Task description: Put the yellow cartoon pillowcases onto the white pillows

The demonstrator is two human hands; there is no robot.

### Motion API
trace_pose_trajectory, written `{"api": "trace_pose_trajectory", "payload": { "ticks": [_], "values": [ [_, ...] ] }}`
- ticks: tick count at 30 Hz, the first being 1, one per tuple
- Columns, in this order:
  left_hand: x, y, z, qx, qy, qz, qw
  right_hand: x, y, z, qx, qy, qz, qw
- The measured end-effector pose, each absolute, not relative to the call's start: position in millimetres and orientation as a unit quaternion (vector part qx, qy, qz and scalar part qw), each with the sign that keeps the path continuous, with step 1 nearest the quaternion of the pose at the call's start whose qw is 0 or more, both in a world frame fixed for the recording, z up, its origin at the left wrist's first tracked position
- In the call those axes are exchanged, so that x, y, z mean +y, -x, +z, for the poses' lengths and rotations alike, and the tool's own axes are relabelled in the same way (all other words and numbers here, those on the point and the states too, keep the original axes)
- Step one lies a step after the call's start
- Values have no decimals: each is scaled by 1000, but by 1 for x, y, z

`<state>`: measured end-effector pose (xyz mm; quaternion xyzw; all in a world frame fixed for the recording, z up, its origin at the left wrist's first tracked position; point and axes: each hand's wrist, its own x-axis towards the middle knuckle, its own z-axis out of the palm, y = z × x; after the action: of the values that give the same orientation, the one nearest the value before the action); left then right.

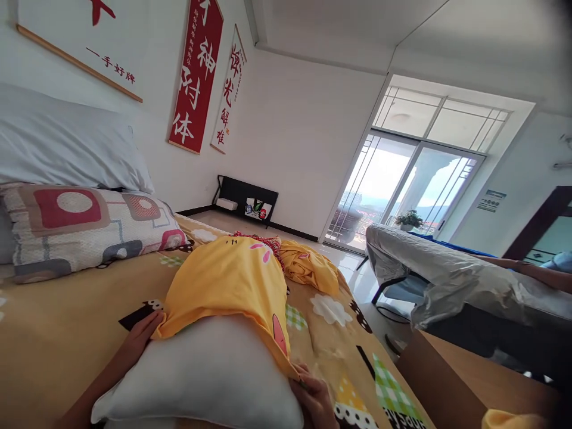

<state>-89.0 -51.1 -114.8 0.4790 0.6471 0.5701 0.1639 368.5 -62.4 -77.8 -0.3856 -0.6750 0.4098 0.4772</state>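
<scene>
A white pillow (210, 372) lies at the front of the bed, its far half inside a yellow pillowcase (227, 277) with pink prints. My left hand (145, 328) is closed on the left corner of the case's open edge. On the right, my right hand (313, 393) pinches the opposite corner of that edge, beside the pillow. The near half of the pillow is uncovered. Behind the case, a bunched yellow cloth (310, 268) and a red plaid cloth (268, 243) lie on the patterned bedspread (330, 339).
At the left stand a patterned pillow (107, 223) and a grey-white pillow (67, 140). A plastic-covered table (451, 262) is on the right, with another person's arm (540, 277) over it. A cardboard box (473, 369) sits near the bed's right edge. A low black rack (245, 196) stands by the wall.
</scene>
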Motion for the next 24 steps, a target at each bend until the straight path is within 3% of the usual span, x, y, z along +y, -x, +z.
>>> {"api": "trace_pose_trajectory", "payload": {
  "ticks": [9, 24],
  "values": [
    [-51, 75, -109, 646, -420, 594, 230, -61, -368, -83, -591, 421, 490, 484],
    [-53, 75, -108, 624, -451, 585, 255, -70, -357, -81, -457, 455, 539, 542]
  ]
}}
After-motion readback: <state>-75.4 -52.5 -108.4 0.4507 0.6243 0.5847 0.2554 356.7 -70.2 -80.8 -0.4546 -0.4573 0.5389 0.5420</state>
